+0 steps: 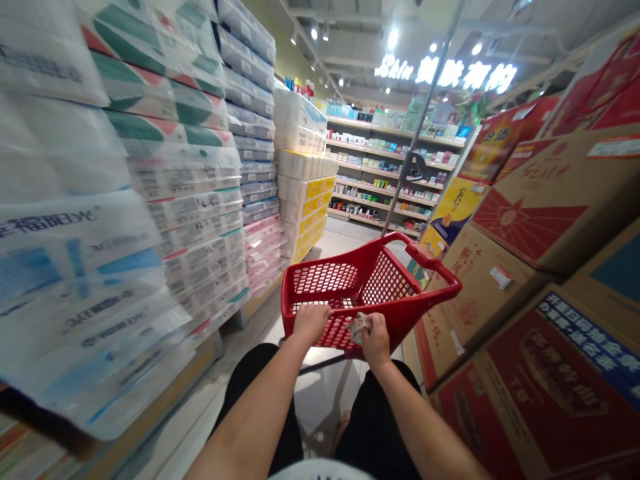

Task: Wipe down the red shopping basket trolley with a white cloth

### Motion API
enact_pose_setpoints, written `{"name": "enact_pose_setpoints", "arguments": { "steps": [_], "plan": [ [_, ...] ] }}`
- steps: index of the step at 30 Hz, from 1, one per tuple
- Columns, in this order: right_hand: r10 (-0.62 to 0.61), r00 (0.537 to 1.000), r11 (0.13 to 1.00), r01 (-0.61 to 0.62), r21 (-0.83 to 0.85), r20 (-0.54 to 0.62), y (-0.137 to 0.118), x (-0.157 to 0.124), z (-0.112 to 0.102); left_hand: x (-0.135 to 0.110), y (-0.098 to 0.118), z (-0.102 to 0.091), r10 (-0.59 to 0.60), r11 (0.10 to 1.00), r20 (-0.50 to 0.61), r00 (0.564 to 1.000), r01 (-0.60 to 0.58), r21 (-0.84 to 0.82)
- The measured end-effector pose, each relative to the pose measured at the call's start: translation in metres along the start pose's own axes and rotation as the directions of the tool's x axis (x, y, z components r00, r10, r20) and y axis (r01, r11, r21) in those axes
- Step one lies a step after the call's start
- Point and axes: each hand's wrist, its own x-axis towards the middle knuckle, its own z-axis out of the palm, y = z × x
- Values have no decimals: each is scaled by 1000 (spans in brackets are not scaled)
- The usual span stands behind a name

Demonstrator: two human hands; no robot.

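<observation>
A red plastic shopping cart (430, 293) with lattice sides stands right before my knees, turned sideways, its handle to the right. My left hand (313, 323) is closed over the near rim of its basket, with the fingertips hidden behind the edge. At the same near side, my right hand (377, 339) pinches a crumpled greyish-beige cloth (358, 327), which is against or just in front of the lattice wall; whether it touches cannot be made out. Through the openings the cart's inside shows white floor and no goods that I can see.
Tall stacks of wrapped tissue packs (200, 213) line the left side on a low pallet (170, 373). Printed cardboard cartons (530, 200) are piled close on the right. Behind the cart a thin metal pole (425, 113) rises, and stocked shelves (390, 157) stand across the aisle's end.
</observation>
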Motion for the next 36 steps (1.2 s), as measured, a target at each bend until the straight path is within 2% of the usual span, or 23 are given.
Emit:
{"name": "enact_pose_setpoints", "arguments": {
  "steps": [4,8,13,17,23,30,36],
  "plan": [
    [-136,990,991,136,-1,45,-11,8,14,-3,-17,-4,-36,999,-32,999,36,-25],
    [-272,957,959,278,-47,100,-11,4,36,-3,-32,-3,-23,998,-78,997,19,-55],
    [-399,898,885,430,-180,184,2,-13,55,2,-47,-2,-28,996,-119,993,18,-87],
    [-466,842,820,526,-225,270,10,-16,63,6,-63,-5,-42,995,-104,994,32,-91],
    [-484,814,793,564,-232,321,5,-10,74,5,-80,-11,-64,990,-100,993,51,-129],
    [-546,754,797,602,-51,366,-17,-11,73,-6,-85,-15,-96,989,-120,988,81,-121],
    [-566,756,795,606,-25,330,-31,3,68,-12,-87,-18,-110,989,-149,983,93,-118]
  ]
}}
